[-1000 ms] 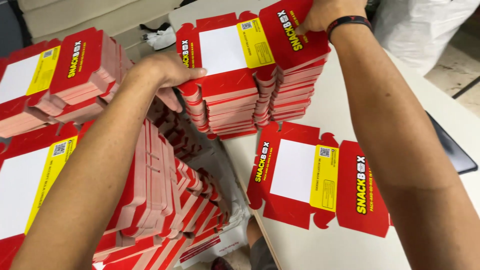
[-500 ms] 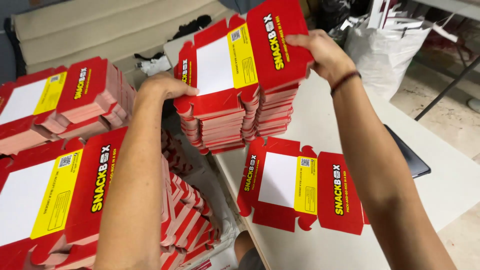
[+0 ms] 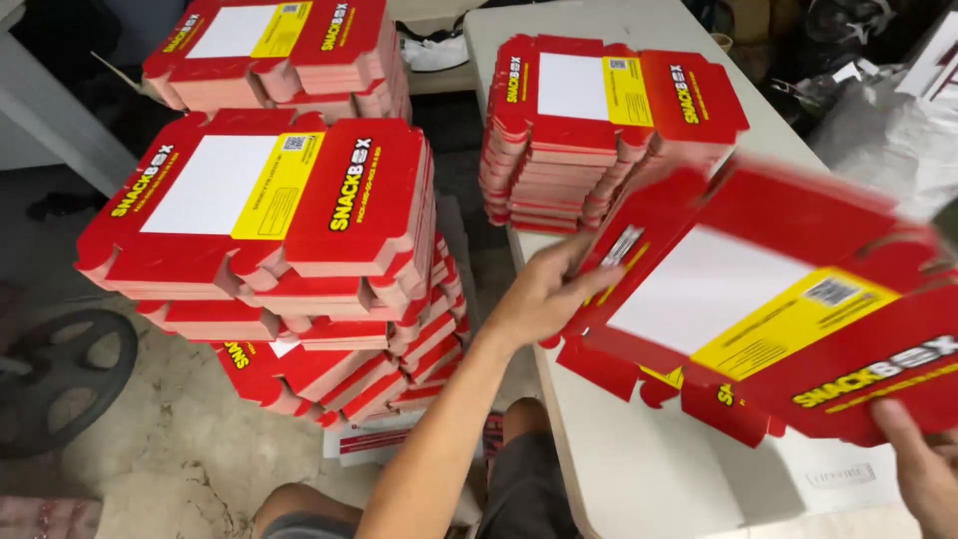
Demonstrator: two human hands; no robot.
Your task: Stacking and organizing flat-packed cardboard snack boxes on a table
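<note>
I hold a flat red box blank (image 3: 758, 289) with a white panel and a yellow strip, tilted over the white table (image 3: 649, 469). My left hand (image 3: 544, 294) grips its left edge. My right hand (image 3: 923, 469) grips its lower right corner, at the frame's edge. Another flat blank (image 3: 699, 384) lies on the table beneath it, mostly covered. A stack of the same blanks (image 3: 599, 130) sits on the table further back.
Tall leaning stacks of red blanks (image 3: 269, 240) stand on the floor to the left, with another stack (image 3: 279, 50) behind. A dark wheel (image 3: 60, 374) lies on the concrete floor at left. Plastic bags (image 3: 878, 110) crowd the right side. My knees (image 3: 519, 479) show below.
Both hands left the table stack and came toward me, carrying its top blank. The view tilted down and left, showing the floor stacks.
</note>
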